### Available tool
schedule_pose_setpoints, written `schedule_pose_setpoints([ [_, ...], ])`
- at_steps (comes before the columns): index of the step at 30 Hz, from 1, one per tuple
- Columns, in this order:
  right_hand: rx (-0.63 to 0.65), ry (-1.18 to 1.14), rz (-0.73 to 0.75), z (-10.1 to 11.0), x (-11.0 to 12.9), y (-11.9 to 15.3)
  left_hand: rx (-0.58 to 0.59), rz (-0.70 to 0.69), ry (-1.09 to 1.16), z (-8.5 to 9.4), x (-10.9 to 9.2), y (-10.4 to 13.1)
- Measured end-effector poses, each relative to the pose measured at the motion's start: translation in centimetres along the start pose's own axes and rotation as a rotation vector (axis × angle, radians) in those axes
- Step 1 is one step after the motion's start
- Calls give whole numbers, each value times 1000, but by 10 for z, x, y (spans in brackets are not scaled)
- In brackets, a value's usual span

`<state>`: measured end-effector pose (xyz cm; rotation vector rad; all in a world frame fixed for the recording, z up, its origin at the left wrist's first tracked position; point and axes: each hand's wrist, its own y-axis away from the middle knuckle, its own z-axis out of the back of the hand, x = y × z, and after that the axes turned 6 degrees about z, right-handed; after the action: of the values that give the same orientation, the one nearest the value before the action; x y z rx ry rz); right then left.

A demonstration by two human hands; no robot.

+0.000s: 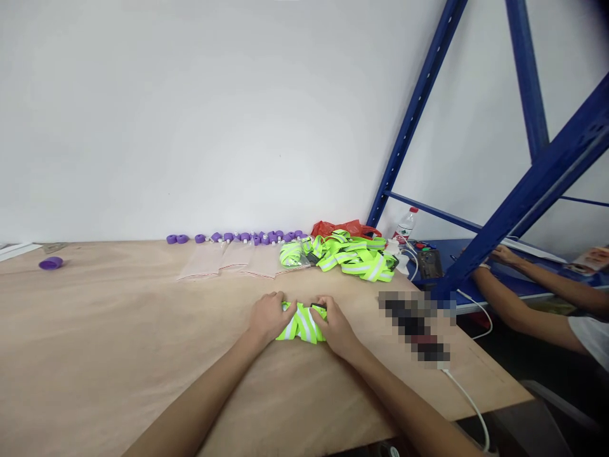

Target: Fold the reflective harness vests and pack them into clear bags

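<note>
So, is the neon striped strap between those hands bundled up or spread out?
Bundled up: the strap lies in overlapping bands, held between the left hand and the right hand.

The left hand (269, 317) and right hand (339, 329) are bare, with slender, tapering forearms (212, 384) uncovered down to the view's lower edge

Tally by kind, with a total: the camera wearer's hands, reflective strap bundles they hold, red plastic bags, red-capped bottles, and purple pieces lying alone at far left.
Left hand and right hand: 2
Reflective strap bundle: 1
Red plastic bag: 1
Red-capped bottle: 1
Lone purple piece: 1
Total: 6
</note>
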<state>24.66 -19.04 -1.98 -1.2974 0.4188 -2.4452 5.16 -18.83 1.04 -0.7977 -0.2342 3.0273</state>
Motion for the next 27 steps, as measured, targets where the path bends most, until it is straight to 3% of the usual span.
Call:
schedule_pose_setpoints([
  [12,-132,-564,-295,-22,29,-6,-179,79,554,-17,-6,3],
  [17,4,-746,-338,-19,34,-12,-215,49,706,-17,-3,0],
  [23,82,-744,-292,-16,35,-23,-230,-57,818,-15,-1,0],
  [27,170,-763,-312,-22,29,-33,-208,-33,912,-20,3,-6],
])
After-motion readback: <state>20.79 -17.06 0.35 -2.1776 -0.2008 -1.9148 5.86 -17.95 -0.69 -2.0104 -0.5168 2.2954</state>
